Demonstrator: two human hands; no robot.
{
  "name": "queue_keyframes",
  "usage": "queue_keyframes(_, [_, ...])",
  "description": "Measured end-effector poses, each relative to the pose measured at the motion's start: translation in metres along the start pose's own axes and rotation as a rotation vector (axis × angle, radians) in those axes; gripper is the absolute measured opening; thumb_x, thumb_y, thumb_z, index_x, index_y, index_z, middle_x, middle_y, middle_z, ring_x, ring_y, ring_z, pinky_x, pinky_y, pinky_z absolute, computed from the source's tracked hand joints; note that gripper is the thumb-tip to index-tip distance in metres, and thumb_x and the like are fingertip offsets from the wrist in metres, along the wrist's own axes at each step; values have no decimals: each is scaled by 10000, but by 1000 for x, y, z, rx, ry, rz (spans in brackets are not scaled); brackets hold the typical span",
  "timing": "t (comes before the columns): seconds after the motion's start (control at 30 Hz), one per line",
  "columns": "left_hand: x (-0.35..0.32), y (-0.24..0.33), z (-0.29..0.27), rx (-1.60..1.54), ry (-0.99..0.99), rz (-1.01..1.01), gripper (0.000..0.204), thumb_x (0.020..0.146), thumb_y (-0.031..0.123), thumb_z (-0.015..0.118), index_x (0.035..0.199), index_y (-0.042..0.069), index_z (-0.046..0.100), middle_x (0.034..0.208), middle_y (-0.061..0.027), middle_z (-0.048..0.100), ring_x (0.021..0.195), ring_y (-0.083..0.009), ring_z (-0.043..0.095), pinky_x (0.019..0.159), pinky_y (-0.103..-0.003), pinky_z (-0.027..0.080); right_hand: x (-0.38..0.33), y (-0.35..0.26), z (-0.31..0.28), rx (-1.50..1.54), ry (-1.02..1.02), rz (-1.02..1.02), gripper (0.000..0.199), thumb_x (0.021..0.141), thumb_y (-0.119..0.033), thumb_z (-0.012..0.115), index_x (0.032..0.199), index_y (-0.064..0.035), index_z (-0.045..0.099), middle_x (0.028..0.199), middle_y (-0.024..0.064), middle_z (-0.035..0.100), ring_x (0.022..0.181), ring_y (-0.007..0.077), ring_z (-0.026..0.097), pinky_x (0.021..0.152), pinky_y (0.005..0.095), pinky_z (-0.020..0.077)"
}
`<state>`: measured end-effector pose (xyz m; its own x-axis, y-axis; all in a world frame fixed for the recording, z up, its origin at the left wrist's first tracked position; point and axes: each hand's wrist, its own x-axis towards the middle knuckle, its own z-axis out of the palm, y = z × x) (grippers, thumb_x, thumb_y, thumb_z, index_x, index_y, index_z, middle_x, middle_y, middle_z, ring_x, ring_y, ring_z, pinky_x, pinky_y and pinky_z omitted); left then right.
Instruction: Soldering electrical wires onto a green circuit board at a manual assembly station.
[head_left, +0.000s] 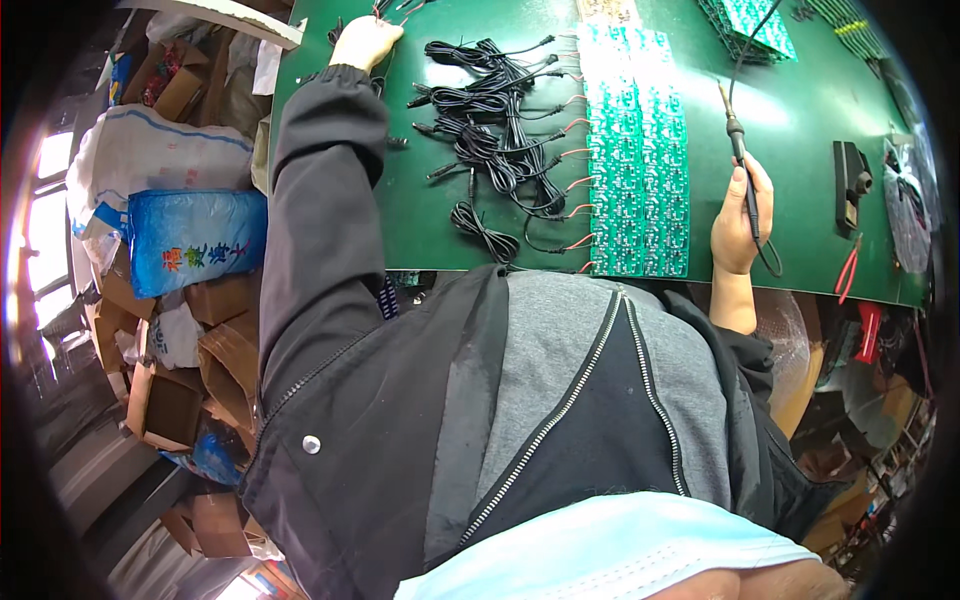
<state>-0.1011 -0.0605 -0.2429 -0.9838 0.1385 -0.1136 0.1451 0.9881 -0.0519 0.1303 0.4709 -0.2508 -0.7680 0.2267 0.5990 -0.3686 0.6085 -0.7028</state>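
My right hand [740,225] grips a soldering iron [738,150], its tip pointing away from me and its black cord looping off the bench. To its left lies a long green circuit board panel [638,150] with red-tipped wires meeting its left edge. My left hand [364,42] reaches out in a black sleeve to the far left corner of the green table [420,220], closed on what looks like black wire; what it holds is partly hidden. A pile of black coiled cables [495,125] lies between the two hands.
More green boards [755,25] are stacked at the far right. A black stand [850,185] and red-handled cutters [848,270] sit at the right edge. Cardboard boxes [170,400], a white sack [150,150] and a blue bag [195,240] crowd the floor to the left.
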Motion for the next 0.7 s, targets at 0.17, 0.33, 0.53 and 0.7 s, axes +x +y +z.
queue_keyframes(0.17, [-29,17,-14,-1444,62,-364,225,1050,258,593,1021,40,546,893,-69,624,843,-211,705,785,-363,618,0,-2,-5,-29,-52,9,240,1051,-70,581,1247,58,635,1161,160,701,1055,200,680,951,316,537])
queue_keyframes(0.33, [-21,-28,-27,-1049,345,-427,201,1044,279,579,1025,79,565,687,-4,538,530,-126,523,462,-283,424,0,0,-5,-13,-48,24,239,1052,-77,584,1242,56,638,1155,158,702,1048,201,680,947,322,539])
queue_keyframes(0.53, [15,-31,-11,-230,161,-260,547,901,481,647,1026,-45,724,1003,-260,723,969,-403,702,893,-462,534,1,-4,-2,2,-14,-4,212,1017,-47,630,1209,38,658,1133,152,708,981,217,682,875,327,549])
queue_keyframes(0.7, [-18,-43,-29,-322,-228,-116,523,863,494,730,931,-24,735,838,-174,736,810,-301,713,763,-395,534,-1,-4,-5,-45,-50,22,247,1051,-83,587,1249,56,636,1160,162,703,1047,209,686,941,320,542])
